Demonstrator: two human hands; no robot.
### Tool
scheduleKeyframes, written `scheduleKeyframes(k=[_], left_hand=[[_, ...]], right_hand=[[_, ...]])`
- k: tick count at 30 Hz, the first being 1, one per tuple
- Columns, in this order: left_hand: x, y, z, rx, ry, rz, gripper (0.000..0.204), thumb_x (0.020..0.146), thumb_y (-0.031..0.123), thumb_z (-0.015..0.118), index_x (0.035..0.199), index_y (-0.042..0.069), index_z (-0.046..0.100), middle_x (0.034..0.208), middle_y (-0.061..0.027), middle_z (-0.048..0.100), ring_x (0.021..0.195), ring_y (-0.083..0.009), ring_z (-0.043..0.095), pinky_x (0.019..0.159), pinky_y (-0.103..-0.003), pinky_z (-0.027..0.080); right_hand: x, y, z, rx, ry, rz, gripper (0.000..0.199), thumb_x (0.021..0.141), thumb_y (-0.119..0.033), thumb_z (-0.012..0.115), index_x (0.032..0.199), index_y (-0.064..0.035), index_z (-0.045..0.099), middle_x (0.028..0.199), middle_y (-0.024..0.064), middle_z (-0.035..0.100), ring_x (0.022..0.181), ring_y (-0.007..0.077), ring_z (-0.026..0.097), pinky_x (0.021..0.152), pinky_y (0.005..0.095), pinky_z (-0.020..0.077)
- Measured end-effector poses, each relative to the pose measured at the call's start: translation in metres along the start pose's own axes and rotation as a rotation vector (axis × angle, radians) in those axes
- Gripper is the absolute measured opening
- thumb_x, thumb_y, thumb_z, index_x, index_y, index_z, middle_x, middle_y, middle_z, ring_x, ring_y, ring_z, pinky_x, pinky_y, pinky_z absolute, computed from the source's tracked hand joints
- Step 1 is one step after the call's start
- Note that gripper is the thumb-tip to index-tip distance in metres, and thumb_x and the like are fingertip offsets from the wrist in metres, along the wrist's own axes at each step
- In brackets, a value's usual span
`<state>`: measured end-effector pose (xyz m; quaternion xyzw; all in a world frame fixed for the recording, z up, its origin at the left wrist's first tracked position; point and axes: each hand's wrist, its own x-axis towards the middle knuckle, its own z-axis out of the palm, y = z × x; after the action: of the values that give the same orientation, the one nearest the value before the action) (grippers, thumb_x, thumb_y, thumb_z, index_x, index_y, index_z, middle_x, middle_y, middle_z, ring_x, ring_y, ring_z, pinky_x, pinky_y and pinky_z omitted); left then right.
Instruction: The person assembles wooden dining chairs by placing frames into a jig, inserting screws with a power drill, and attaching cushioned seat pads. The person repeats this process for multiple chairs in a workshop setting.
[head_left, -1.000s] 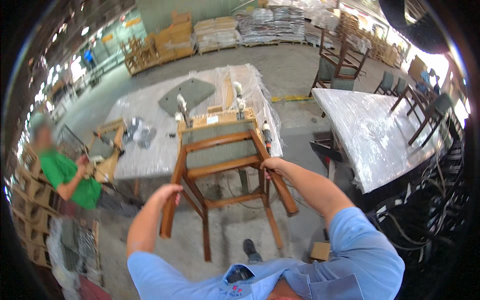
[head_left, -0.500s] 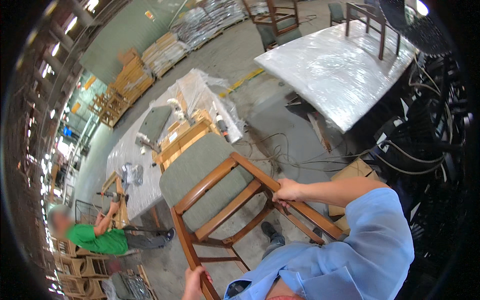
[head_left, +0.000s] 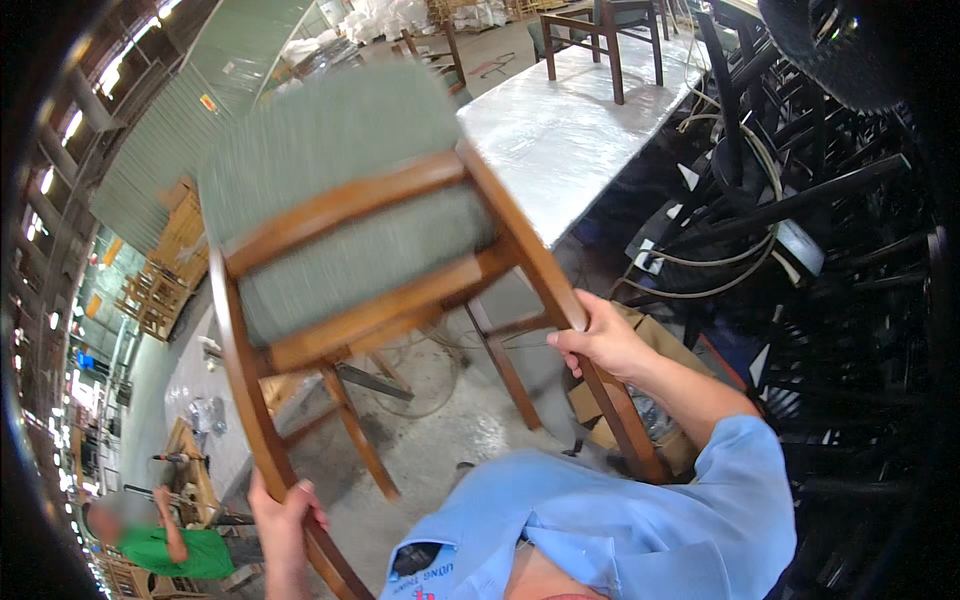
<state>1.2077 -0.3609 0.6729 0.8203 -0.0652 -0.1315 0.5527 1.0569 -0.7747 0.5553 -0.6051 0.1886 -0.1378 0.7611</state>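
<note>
A brown wooden chair (head_left: 345, 214) with a grey-green padded seat and backrest is tilted up in front of me, its padding somewhat blurred. My left hand (head_left: 285, 515) is closed round one wooden post near its lower end. The opposite post is gripped by my right hand (head_left: 605, 342), higher up. The chair's other legs hang above the concrete floor (head_left: 440, 430) and hide part of it.
A plastic-wrapped table (head_left: 535, 125) stands ahead, bearing another chair (head_left: 612, 55). Dark furniture frames and looped cables crowd the right side. Beside my right forearm is a cardboard box (head_left: 662, 345). A person in green (head_left: 178, 550) works at the lower left by a second wrapped table (head_left: 195, 375).
Both hands have lifted the chair upward, and it now looms larger before me. My view has turned to the right, bringing the dark frames further in. Both hands keep their hold.
</note>
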Motion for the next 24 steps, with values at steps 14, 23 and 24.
scheduleKeyframes(k=[14,23,24], left_hand=[[0.244,0.056,0.072,-0.178,-0.062,0.858,0.036,0.090,0.004,0.066,0.116,-0.001,0.043,0.085,-0.0096,0.057,0.057,-0.0160,0.059,0.052,-0.030,0.053],[0.482,0.127,0.252,-0.482,-0.417,0.966,0.063,0.099,0.015,0.059,0.150,0.001,0.025,0.078,-0.0091,0.058,0.070,-0.0190,0.059,0.076,-0.041,0.054],[0.503,0.130,0.280,-0.508,-0.417,0.964,0.061,0.098,0.014,0.058,0.148,0.000,0.026,0.078,-0.0091,0.059,0.072,-0.0194,0.059,0.079,-0.041,0.053]], right_hand=[[0.137,-0.070,-0.047,-0.034,0.469,-0.807,0.044,0.087,0.000,0.068,0.126,-0.0005,0.050,0.082,0.0067,0.062,0.061,0.0132,0.062,0.056,0.0291,0.0525],[0.341,-0.173,-0.112,-0.264,1.017,-1.084,0.042,0.084,-0.017,0.084,0.116,0.0016,0.065,0.094,0.0051,0.069,0.077,0.0083,0.060,0.071,0.0264,0.0498],[0.362,-0.172,-0.131,-0.170,0.999,-0.989,0.038,0.083,-0.018,0.086,0.110,0.0011,0.067,0.093,0.0032,0.069,0.080,0.0068,0.058,0.072,0.0246,0.0484]])
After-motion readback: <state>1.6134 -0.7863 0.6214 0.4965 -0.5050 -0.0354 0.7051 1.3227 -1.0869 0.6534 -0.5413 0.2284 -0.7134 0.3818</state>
